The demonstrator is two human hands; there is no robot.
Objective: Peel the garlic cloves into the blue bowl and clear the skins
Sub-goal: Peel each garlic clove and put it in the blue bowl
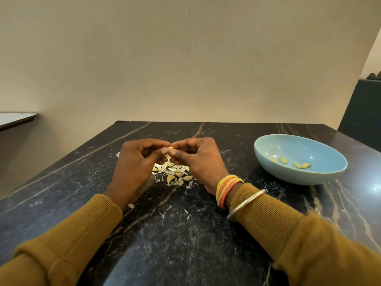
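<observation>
A small garlic clove (171,148) is pinched between the fingertips of my left hand (137,162) and my right hand (198,159), held just above the table's middle. A strip of skin hangs down from it. Under my hands lies a pile of garlic skins and unpeeled cloves (175,174). The blue bowl (274,145) sits to the right with several peeled yellow cloves (296,164) in its bottom.
The black marble table (185,234) has stray skin flakes (165,212) scattered near my wrists. A beige wall rises behind the far edge. A dark chair back (360,112) stands at the right, and a white tabletop corner (14,118) shows at left.
</observation>
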